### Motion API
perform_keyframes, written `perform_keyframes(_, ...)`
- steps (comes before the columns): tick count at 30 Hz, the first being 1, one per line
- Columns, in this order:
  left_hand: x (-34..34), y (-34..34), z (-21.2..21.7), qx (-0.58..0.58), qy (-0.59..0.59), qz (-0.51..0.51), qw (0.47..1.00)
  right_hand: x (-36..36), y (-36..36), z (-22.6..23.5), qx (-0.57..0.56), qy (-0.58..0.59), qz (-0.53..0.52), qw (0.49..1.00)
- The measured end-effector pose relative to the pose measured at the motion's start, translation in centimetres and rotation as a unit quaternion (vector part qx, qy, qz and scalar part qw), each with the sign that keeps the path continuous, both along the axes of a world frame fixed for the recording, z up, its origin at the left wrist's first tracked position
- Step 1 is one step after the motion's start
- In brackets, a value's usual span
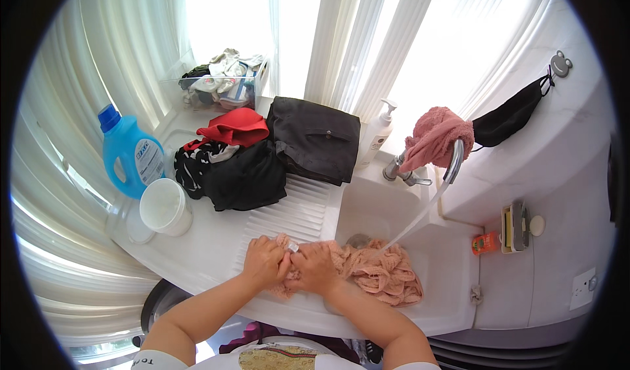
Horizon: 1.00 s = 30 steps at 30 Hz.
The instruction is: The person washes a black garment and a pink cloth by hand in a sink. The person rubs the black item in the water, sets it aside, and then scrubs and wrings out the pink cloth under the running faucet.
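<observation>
A wet pink towel-like cloth (390, 275) lies bunched in the sink basin and stretches left over the basin's edge onto the ridged washboard (298, 206). My left hand (264, 265) is closed on its left end, at the lower part of the ridges. Right beside it, my right hand (314, 267) grips the same cloth, the two hands almost touching. A small white tag shows between them. Water (420, 219) runs from the curved faucet (454, 163) onto the part in the basin.
Dark folded trousers (315, 137) and a pile of black and red clothes (243, 173) lie behind the washboard. To the left stand a blue detergent bottle (134, 156) and a white tub (164, 207). A pump bottle (376, 133) and a pink towel (438, 137) are near the faucet.
</observation>
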<state>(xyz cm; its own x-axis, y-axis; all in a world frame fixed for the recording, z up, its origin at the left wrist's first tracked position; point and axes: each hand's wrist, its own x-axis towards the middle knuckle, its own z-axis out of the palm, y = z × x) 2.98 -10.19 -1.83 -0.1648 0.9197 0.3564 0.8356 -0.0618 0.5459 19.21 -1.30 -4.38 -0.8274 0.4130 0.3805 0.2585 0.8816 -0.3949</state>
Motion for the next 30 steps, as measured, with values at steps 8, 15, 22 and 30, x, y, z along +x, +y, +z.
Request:
perform_keyframes(8,-2.8,5.0,-0.8,0.021,0.123,-0.009,0.992,-1.8,3.2,1.8,-0.129,0.035,-0.052,0.99)
perform_keyframes(15,-2.8,3.0,-1.1,0.094,0.003,-0.072,0.993,-2.1,0.9,1.1,-0.039,-0.015,-0.062,0.997)
perform_keyframes(22,-3.0,3.9,1.1,0.199,0.019,-0.132,0.971,-1.1,-0.8,3.5,-0.091,0.0,-0.118,0.989)
perform_keyframes(30,-3.0,8.9,-1.3,0.099,0.04,-0.004,0.994,-3.3,4.7,1.5,0.015,0.003,-0.139,0.99)
